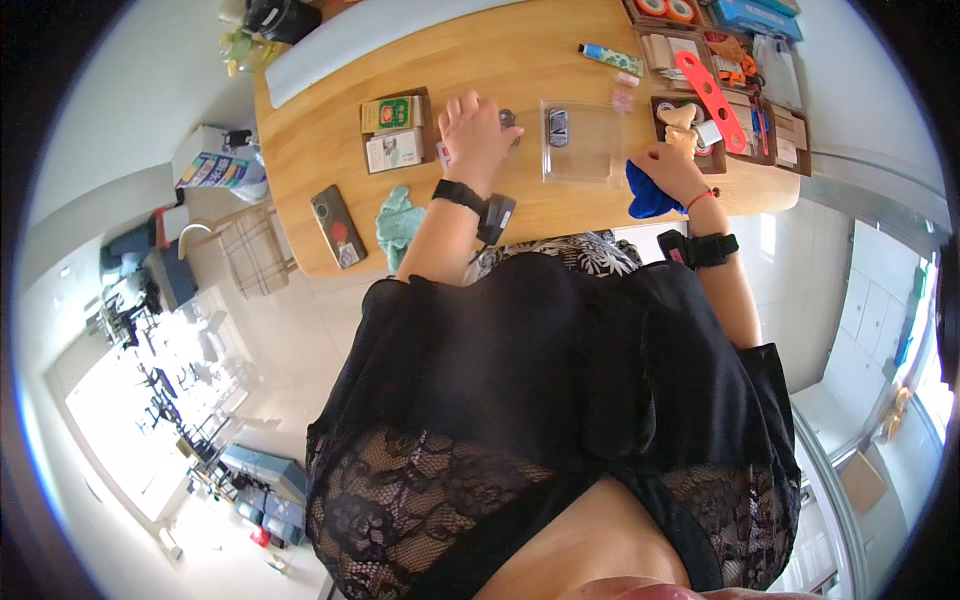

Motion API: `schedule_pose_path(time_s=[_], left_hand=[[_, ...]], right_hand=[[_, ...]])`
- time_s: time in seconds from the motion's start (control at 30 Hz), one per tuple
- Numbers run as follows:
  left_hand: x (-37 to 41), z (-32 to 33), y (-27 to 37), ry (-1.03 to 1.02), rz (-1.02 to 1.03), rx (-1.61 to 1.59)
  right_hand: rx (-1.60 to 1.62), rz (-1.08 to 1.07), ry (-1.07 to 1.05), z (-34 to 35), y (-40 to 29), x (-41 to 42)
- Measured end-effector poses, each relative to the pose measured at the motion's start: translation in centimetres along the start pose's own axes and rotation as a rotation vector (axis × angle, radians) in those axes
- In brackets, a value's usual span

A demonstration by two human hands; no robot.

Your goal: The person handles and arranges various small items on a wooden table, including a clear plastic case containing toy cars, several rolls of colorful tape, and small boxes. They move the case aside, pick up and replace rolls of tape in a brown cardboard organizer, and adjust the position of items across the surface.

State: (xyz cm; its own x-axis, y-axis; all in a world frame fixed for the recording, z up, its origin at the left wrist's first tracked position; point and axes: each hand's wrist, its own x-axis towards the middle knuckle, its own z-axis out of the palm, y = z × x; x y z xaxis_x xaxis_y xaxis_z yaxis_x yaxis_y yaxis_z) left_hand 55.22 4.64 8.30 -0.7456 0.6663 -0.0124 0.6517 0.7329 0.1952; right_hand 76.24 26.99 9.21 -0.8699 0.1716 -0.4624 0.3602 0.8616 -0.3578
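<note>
My left hand (474, 133) is spread palm-down over the wooden table (480, 67). Its thumb lies against or just over a small dark object (507, 118), too small to name. Part of a white and red item (442, 155) shows under the hand's left side. A bunched blue cloth (651, 192) hangs from the fingers of my right hand (667, 166), near the table's front edge. Between the hands sits a shallow clear plastic tray (592, 178), with a small dark patterned case (559, 127) inside its left part.
Left of my left hand are a divided box (427, 105) of small packs, a phone (339, 226) and a green cloth (400, 219). At right stand organizer boxes (765, 157) with a red perforated strip (709, 101) across them. A tube (611, 58) lies beyond the tray.
</note>
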Motion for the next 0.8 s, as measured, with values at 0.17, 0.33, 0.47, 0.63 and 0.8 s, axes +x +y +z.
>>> schedule_pose_path(time_s=[0.17,0.33,0.47,0.63,0.8], left_hand=[[1.2,1.2,1.4,-0.046,0.121,-0.032],[0.6,-1.0,2.8,-0.220,0.042,-0.682],[-0.3,-3.3,6.2,-0.428,0.222,-0.889],[-0.2,-3.8,7.2,-0.274,0.502,-0.865],[-1.5,-2.2,8.1,-0.441,-0.216,-1.831]], right_hand=[[0.398,-0.005,0.221,2.2,1.4,0.6],[1.048,0.252,0.309,0.0,-4.0,1.3],[1.233,0.085,0.475,-0.9,-6.2,0.2],[1.089,0.022,0.362,-0.4,-5.2,0.1],[1.227,-0.007,0.500,-0.5,-5.4,-0.5]])
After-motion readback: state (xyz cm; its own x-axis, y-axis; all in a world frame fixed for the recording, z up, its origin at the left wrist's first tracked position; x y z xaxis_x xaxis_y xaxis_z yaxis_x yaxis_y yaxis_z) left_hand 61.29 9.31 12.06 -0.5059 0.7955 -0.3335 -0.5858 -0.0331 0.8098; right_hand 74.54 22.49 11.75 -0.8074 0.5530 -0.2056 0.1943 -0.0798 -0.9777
